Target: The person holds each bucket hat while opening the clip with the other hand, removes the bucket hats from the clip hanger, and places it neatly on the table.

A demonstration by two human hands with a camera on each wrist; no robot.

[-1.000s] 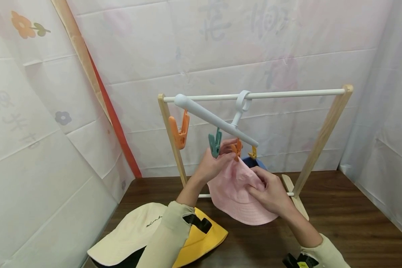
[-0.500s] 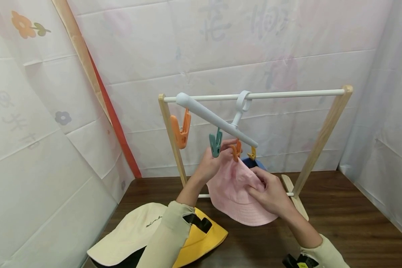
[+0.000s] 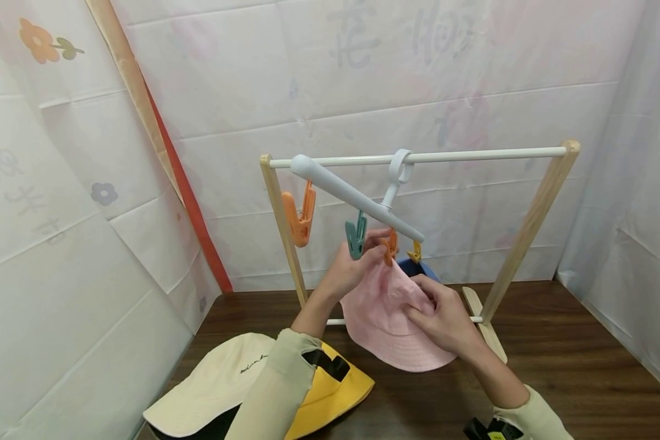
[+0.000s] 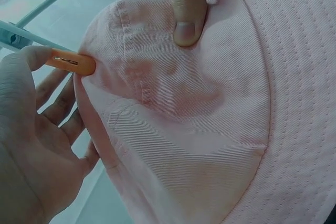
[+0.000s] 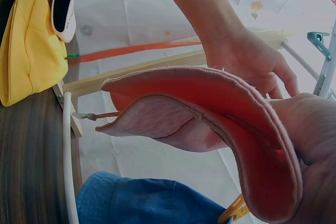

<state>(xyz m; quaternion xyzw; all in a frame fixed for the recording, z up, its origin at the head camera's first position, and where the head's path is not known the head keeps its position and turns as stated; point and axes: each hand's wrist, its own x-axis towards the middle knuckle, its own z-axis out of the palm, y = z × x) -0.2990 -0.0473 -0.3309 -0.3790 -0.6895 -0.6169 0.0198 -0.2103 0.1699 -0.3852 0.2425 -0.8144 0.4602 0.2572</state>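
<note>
Left wrist view: the pink hat (image 4: 168, 103) fills the middle. At left, the left hand (image 4: 42, 140) pinches an orange clip (image 4: 79, 64). Its tip covers just a little cloth, so the hat could slip out.

Right wrist view: the right hand (image 5: 320, 135), at the right edge, pinches the hat in the middle. Letting go too soon might drop it.

Head view: one hanger (image 3: 341, 190) and four clips: that one, another orange clip (image 3: 300, 226), one green clip (image 3: 355, 237), one yellow clip (image 3: 415, 252). Four hats: pink, one blue hat (image 3: 428, 270) behind, one cream cap (image 3: 214, 382) lower left, one yellow hat (image 3: 341, 394) beside it.
</note>
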